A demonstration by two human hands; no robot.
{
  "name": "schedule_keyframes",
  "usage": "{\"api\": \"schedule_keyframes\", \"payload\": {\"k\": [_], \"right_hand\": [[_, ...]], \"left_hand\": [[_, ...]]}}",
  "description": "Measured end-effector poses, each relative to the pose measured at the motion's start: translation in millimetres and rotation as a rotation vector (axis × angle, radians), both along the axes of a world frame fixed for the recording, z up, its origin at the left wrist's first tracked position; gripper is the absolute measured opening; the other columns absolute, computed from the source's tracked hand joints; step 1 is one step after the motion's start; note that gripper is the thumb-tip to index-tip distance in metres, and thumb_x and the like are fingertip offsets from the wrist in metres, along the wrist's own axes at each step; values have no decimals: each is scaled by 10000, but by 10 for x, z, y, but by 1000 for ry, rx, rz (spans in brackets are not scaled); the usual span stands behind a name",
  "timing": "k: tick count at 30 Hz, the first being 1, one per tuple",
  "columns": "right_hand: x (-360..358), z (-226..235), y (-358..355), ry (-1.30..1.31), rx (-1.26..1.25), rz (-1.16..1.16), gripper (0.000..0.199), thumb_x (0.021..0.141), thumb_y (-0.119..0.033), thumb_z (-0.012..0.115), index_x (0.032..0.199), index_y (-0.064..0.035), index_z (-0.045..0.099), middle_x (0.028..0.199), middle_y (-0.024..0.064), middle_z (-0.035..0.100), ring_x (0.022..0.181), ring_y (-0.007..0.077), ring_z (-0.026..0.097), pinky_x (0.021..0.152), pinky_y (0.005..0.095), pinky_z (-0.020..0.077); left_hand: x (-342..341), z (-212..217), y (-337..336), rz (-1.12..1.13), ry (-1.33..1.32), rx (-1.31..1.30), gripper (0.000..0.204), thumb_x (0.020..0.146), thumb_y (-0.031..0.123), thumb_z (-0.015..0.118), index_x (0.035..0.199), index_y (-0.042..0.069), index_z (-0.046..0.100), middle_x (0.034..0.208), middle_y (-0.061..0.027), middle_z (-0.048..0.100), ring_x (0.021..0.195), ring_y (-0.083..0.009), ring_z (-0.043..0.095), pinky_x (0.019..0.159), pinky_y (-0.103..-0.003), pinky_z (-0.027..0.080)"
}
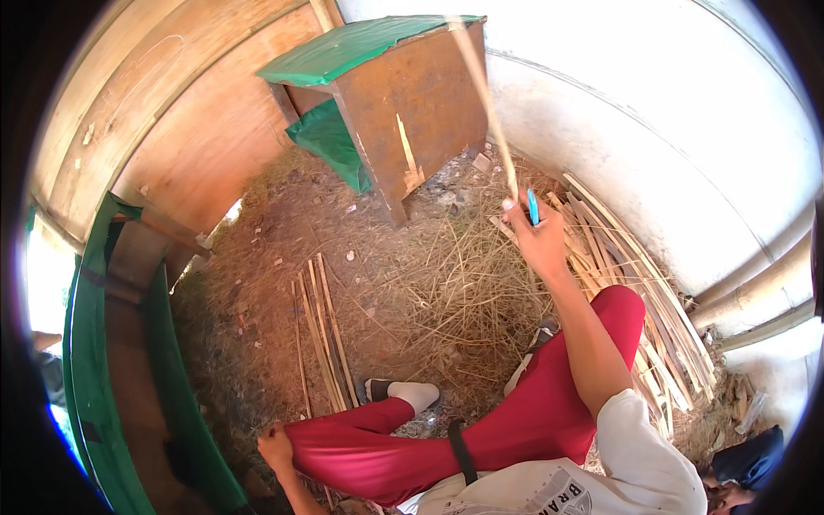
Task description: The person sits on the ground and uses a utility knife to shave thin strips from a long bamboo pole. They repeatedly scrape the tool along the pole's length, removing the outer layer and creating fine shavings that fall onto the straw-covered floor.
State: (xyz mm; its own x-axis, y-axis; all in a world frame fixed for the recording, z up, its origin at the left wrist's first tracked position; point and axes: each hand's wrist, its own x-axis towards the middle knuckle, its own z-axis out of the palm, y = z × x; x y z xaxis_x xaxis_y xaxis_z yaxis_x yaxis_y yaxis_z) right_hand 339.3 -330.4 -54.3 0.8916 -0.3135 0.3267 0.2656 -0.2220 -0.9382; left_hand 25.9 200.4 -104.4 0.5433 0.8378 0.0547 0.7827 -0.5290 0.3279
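Note:
My right hand (536, 239) is raised in front of my bent right knee, its fingers closed on a long thin bamboo strip (491, 107). The strip rises toward the upper edge and blurs there. A slim bright-blue object (533, 208) pokes up from the same hand; its kind is unclear. My left hand (275, 447) lies over my left knee, holding nothing that I can see. On the ground ahead of that knee are several long thin strips (324, 330). Loose pale shavings (468, 287) are heaped between my feet and the wooden desk.
A brown wooden desk (421, 103) with a green cover stands ahead. Many split strips (648, 292) lie along the white wall (627, 112) at right. Green-covered wooden furniture (129, 369) stands at left, beside a plywood wall (210, 94). Dark blue cloth (748, 459) shows at lower right.

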Motion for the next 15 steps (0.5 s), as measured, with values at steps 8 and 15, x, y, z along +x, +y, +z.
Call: {"api": "schedule_keyframes", "payload": {"k": [8, 15], "right_hand": [[42, 93, -66, 19, 317, 209, 347, 1044, -243, 547, 1264, 7, 646, 915, 72, 756, 485, 15, 378, 456, 225, 331], [-73, 162, 131, 128, 576, 392, 377, 1057, -249, 520, 1298, 31, 593, 1039, 121, 741, 482, 39, 393, 465, 222, 366]], "left_hand": [[164, 102, -249, -106, -50, 155, 337, 927, 228, 623, 1038, -83, 693, 1039, -276, 695, 1007, -414, 667, 868, -487, 519], [912, 571, -1675, -779, -335, 103, 387, 901, 89, 684, 1232, -84, 583, 1253, -291, 610, 1231, -463, 561, 1046, -518, 463]]}}
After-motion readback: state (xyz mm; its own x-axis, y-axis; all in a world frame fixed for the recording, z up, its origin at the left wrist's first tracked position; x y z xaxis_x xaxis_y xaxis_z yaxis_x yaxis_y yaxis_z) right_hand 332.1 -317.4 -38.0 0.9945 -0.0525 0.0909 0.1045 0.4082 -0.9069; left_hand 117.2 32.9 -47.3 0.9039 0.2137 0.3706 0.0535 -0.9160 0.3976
